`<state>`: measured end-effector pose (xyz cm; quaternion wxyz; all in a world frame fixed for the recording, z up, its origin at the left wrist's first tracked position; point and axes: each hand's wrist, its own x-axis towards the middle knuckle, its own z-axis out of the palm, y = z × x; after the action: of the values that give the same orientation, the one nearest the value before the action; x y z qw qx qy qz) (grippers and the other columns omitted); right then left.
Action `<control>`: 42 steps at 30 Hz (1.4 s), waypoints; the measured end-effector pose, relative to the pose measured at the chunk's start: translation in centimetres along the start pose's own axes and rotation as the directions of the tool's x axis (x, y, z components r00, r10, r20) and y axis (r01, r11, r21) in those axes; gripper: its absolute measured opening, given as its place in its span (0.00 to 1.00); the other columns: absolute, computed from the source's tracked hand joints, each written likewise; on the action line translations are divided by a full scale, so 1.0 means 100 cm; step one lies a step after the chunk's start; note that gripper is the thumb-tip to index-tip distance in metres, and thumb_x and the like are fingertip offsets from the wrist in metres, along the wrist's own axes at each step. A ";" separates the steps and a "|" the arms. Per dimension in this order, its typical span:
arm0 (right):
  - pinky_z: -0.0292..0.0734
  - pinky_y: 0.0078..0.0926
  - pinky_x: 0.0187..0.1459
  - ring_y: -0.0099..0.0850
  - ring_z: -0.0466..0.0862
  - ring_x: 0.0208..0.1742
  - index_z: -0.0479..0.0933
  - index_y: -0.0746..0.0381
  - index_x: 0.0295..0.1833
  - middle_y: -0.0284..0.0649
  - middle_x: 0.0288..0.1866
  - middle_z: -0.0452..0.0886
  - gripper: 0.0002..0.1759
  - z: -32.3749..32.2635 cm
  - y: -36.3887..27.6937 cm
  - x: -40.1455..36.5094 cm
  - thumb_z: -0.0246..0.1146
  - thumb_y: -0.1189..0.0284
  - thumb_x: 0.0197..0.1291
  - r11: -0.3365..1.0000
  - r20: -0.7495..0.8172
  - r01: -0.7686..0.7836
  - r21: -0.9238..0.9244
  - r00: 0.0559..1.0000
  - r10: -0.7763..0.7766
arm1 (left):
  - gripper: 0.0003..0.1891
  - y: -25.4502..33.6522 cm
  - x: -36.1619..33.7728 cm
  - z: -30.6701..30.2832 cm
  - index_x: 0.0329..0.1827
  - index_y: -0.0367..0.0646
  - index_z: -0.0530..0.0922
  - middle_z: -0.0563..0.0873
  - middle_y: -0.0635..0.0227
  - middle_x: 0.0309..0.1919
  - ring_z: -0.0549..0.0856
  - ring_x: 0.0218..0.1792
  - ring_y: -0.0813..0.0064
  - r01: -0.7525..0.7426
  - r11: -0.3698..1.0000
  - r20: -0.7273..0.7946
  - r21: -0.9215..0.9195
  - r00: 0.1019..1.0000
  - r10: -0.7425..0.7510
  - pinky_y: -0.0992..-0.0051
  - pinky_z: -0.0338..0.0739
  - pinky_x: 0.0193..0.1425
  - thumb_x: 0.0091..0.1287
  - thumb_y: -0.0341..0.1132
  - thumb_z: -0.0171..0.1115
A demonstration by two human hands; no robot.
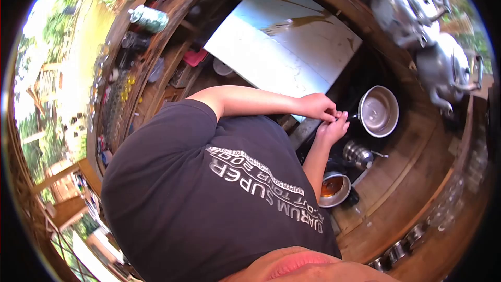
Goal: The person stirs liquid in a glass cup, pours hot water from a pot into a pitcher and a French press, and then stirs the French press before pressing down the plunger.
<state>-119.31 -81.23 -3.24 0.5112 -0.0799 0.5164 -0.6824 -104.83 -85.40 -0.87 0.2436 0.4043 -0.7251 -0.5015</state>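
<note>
Saucepan (378, 111) placed just beyond the fingers, handle (356, 117) pointed toward them | right hand (333, 129) nearer | left hand (316, 106) fingertips brought against right's; anything gripped cannot be told

The saucepan (379, 112) is showing plain silvery grey, the kettles (443, 65) are looking silver-grey too, the panel (276, 52) is rocking white with blue-and-brown streaks, and the T-shirt (172, 188) is sporting white lettering on black.

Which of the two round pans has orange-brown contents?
The pan beside the right forearm; the other pan, nearer the right hand, shows only a pale inside.
</note>
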 end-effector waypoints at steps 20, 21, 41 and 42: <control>0.74 0.30 0.38 0.23 0.71 0.30 0.71 0.60 0.47 0.30 0.29 0.70 0.08 0.071 0.108 -0.231 0.60 0.72 0.85 0.885 0.473 -0.192 -0.425 0.786 0.397 | 0.18 -0.110 -0.413 -0.190 0.67 0.44 0.90 0.97 0.65 0.54 0.94 0.53 0.76 0.338 0.882 -0.324 -0.328 0.837 -0.441 0.70 0.85 0.65 0.82 0.44 0.68; 0.74 0.30 0.38 0.23 0.71 0.30 0.71 0.60 0.47 0.30 0.29 0.70 0.08 0.078 0.117 -0.243 0.60 0.72 0.85 0.885 0.472 -0.186 -0.427 0.789 0.394 | 0.18 -0.120 -0.445 -0.199 0.67 0.41 0.89 0.97 0.65 0.54 0.93 0.53 0.77 0.334 0.864 -0.376 -0.376 0.797 -0.472 0.71 0.86 0.63 0.83 0.42 0.67; 0.69 0.27 0.30 0.23 0.72 0.25 0.76 0.60 0.49 0.29 0.25 0.70 0.05 0.221 0.259 -0.359 0.64 0.72 0.81 0.694 0.527 -0.335 -0.637 0.468 0.710 | 0.33 -0.268 -0.653 -0.406 0.85 0.38 0.68 0.94 0.61 0.56 0.92 0.44 0.79 -0.043 0.785 -0.785 -0.618 0.096 -0.612 0.76 0.84 0.50 0.87 0.50 0.62; 0.69 0.27 0.30 0.22 0.72 0.25 0.76 0.61 0.49 0.29 0.25 0.70 0.05 0.228 0.261 -0.356 0.65 0.72 0.81 0.672 0.520 -0.303 -0.675 0.451 0.725 | 0.36 -0.271 -0.646 -0.412 0.88 0.38 0.62 0.94 0.60 0.58 0.92 0.44 0.78 -0.078 0.771 -0.775 -0.632 0.091 -0.625 0.76 0.84 0.49 0.87 0.50 0.63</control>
<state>-72.19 -66.21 1.51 0.8269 -0.3162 0.4044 -0.2296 -28.47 -58.24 -6.94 0.6443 0.6786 -0.1233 -0.3305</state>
